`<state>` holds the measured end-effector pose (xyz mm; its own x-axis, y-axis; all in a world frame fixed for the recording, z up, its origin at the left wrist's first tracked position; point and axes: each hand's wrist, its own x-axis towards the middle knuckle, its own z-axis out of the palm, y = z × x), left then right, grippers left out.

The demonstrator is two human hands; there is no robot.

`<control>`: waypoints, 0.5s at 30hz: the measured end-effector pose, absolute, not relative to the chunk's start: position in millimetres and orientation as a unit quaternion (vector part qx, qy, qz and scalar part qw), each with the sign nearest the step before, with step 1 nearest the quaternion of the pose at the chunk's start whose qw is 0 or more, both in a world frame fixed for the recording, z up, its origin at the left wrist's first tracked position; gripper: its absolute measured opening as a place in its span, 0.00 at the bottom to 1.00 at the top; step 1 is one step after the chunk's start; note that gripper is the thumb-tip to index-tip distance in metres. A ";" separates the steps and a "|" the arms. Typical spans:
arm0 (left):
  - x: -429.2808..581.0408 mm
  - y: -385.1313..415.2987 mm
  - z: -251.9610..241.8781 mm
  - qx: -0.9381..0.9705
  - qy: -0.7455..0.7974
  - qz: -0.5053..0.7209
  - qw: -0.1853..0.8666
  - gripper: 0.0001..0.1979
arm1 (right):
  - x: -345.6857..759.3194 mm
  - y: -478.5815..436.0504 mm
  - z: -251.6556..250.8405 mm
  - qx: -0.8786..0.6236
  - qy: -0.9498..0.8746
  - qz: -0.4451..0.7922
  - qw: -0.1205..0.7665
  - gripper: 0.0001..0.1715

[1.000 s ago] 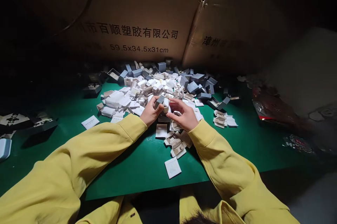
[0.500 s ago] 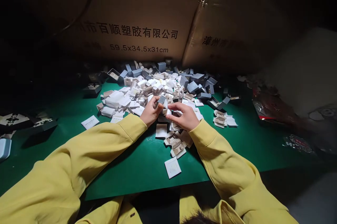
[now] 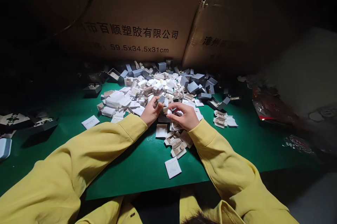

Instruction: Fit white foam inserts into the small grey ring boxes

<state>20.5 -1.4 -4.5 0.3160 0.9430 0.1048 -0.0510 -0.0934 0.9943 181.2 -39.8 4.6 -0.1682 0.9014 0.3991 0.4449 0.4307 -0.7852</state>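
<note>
My left hand (image 3: pixel 150 112) is closed around a small blue-grey box (image 3: pixel 161 99), held above the near part of the pile. A white insert (image 3: pixel 165 109) shows at the box's right side, and the thumb and forefinger of my right hand (image 3: pixel 186 116) are closed on it. Whether the insert sits partly inside the box cannot be made out. Directly beyond and below both hands lies a heap of white and tan folded card inserts (image 3: pixel 158 86). Several loose inserts (image 3: pixel 177 144) trail toward me beneath my right wrist.
Dark blue-grey boxes (image 3: pixel 193 87) ring the back of the heap on the green table (image 3: pixel 126 175). Large cardboard cartons (image 3: pixel 137 10) stand behind. White square cards lie at the left (image 3: pixel 90 122) and near the front edge (image 3: pixel 173 168). A red plastic package (image 3: pixel 273 110) is at right.
The white insert between my hands has shifted slightly, and my right fingertips have moved a little. My left hand keeps its place on the box.
</note>
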 end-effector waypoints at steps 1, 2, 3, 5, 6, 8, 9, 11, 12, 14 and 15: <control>20.6 -1.4 -5.3 0.588 0.376 0.446 0.561 0.36 | 181.4 -39.9 5.4 -0.466 -0.723 0.250 0.444 0.12; 20.7 -1.5 -5.6 0.588 0.374 0.446 0.562 0.35 | 181.7 -40.1 6.1 -0.464 -0.727 0.245 0.443 0.11; 20.7 -1.7 -5.5 0.591 0.375 0.446 0.558 0.35 | 181.9 -40.2 6.6 -0.462 -0.732 0.239 0.441 0.10; 20.7 -2.2 -3.9 0.603 0.381 0.443 0.543 0.36 | 182.6 -40.2 7.1 -0.458 -0.744 0.224 0.433 0.09; 20.7 -2.4 -2.8 0.608 0.385 0.441 0.536 0.37 | 182.9 -40.0 6.9 -0.453 -0.752 0.215 0.428 0.08; 20.9 -2.7 -0.4 0.611 0.390 0.439 0.531 0.37 | 183.7 -39.1 6.0 -0.439 -0.770 0.199 0.418 0.08; 21.1 -2.7 0.6 0.610 0.390 0.438 0.533 0.37 | 184.1 -38.6 5.5 -0.433 -0.777 0.194 0.414 0.08; 21.5 -2.6 2.0 0.605 0.388 0.440 0.538 0.37 | 184.9 -37.5 4.5 -0.427 -0.787 0.186 0.404 0.08; 21.7 -2.5 2.4 0.603 0.386 0.442 0.540 0.37 | 185.2 -37.0 4.2 -0.426 -0.791 0.181 0.399 0.08; 21.9 -2.5 2.4 0.598 0.382 0.448 0.544 0.36 | 185.7 -36.3 3.7 -0.424 -0.800 0.171 0.389 0.08; 21.9 -2.4 1.8 0.596 0.380 0.450 0.547 0.36 | 185.8 -36.1 3.6 -0.422 -0.804 0.166 0.385 0.08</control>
